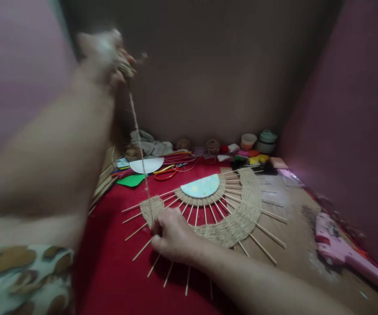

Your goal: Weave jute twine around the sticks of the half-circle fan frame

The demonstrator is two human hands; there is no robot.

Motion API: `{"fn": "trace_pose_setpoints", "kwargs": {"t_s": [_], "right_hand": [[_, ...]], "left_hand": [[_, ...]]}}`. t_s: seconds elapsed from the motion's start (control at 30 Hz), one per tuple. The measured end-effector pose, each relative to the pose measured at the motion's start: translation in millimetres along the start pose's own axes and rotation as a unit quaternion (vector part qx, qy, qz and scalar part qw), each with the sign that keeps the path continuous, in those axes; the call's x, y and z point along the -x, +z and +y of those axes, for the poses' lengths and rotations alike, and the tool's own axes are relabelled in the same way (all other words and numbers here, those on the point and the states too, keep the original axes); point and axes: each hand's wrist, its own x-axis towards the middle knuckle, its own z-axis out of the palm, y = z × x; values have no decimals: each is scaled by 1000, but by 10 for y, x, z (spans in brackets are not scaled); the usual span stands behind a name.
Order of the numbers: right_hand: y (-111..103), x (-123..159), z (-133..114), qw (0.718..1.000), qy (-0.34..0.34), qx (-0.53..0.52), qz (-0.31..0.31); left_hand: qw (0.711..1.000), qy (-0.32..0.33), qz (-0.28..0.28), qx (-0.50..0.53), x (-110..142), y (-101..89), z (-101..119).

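Observation:
A half-round craft piece point(238, 210) of thin wooden sticks fanned out like rays lies on a red cloth point(110, 271). Jute twine is woven between its sticks in bands, and a pale disc point(200, 186) sits at its centre. My right hand point(172, 236) rests closed on the left part of the weave, pinching where the twine meets the sticks. My left hand point(106, 57) is raised high at the upper left, blurred, closed on the jute twine point(139, 140), which runs taut down to the weave.
A pink glue gun point(336, 249) lies at the right on brown board. At the back lie twine balls point(184, 143), small cups point(248, 141), coloured bits, a white paper half-disc point(146, 165), green paper point(131, 180), red scissors handles point(164, 175). Dark walls close in.

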Motion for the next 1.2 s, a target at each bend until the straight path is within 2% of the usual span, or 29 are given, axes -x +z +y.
{"fn": "trace_pose_setpoints", "kwargs": {"t_s": [0.1,0.2,0.3,0.4,0.5,0.67,0.77,0.9,1.0,1.07,1.2], "right_hand": [[22,-2,27,1000,-12,11,1],[29,-10,40,1000,-19,10,5],[11,-17,36,1000,-20,4,3],[-21,-18,27,1000,0,-5,-3],[-41,-16,34,998,20,-59,1],[-37,-22,61,988,47,-146,32],[-34,-27,65,987,54,-145,44],[-11,-20,81,982,32,-177,65],[14,-4,107,976,16,-197,87],[25,4,126,976,23,-199,88],[19,1,138,968,52,-235,68]], "left_hand": [[985,-63,-149,-66,212,254,-286],[933,-137,-315,-108,532,475,-637],[892,-155,-394,-158,767,505,-786],[867,-102,-439,-212,885,275,-747],[837,-54,-470,-275,998,-169,-722],[732,-79,-546,-400,1329,-994,-942],[696,-69,-582,-415,1541,-1302,-1052],[658,-91,-617,-423,1698,-1463,-1076],[645,-86,-606,-458,1737,-1492,-1140],[645,-87,-600,-465,1750,-1497,-1221],[667,-116,-607,-417,1760,-1515,-1369]]}}
